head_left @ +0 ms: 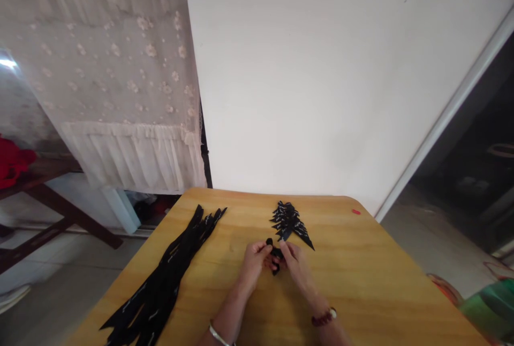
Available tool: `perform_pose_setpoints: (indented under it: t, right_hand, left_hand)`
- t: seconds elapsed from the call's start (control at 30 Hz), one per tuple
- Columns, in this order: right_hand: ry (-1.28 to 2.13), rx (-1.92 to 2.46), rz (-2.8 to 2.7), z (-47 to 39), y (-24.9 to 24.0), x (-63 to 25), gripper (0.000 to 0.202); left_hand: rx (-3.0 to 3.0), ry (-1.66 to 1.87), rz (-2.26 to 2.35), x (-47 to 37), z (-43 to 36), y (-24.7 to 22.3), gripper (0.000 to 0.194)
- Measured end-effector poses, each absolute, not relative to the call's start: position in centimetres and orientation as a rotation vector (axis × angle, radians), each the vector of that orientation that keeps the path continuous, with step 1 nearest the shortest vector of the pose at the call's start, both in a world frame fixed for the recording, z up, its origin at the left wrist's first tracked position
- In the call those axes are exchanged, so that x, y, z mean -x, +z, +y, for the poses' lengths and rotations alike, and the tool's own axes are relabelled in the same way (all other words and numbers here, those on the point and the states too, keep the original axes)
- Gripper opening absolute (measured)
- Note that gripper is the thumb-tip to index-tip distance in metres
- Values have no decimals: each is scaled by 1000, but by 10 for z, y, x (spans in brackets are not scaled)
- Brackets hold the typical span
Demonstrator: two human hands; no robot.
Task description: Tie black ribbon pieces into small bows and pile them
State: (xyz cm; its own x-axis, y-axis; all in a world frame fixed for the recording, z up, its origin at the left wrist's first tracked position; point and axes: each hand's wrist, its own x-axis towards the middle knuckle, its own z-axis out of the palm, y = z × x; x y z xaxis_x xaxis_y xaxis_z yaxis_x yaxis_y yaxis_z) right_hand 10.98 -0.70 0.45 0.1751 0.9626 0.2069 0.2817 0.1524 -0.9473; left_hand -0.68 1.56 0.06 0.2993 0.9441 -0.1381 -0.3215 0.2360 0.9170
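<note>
Near the middle of the wooden table, a black ribbon (276,253) is bunched between my two hands, folded or looped on itself. My left hand (255,261) pinches it from the left, thumb and fingers pressed together. From the right, my right hand (295,263) grips the same ribbon with its fingertips. Just beyond my hands lies a small pile of black ribbon bows (287,218) with white lettering and pointed tails. A long bundle of black ribbon strips (172,265), printed in white, lies to the left, slanting toward the table's near edge.
The wooden table (361,287) has a small red piece (356,211) at its far right. Behind it stands a white panel (301,78), with a lace curtain (132,78) on the left. A dark wooden stool (68,217) is at left, and a green item (490,303) sits low at right.
</note>
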Motion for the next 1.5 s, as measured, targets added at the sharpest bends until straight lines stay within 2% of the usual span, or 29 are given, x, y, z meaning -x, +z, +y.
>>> perform_pose_setpoints:
  t: [0.3,0.67,0.93,1.2,1.5]
  right_hand:
    - [857,1314,-1401,-5,-2,-109,32]
    - [839,1224,-1457,-13,-1,-96,26]
    - [733,1288,-1344,-8,3,-106,24]
    - [870,1316,-1119,-10,13,-116,38]
    - [938,1210,-1119,-5,10,-114,14]
  left_hand:
    - [-996,985,878,6,14,3,29]
    - [-985,1134,1000,6,17,-4,30]
    - [-803,1025,800,9,11,9,29]
    - [-889,959,804,8,11,7,25]
    - [-919,896,886,7,6,11,44]
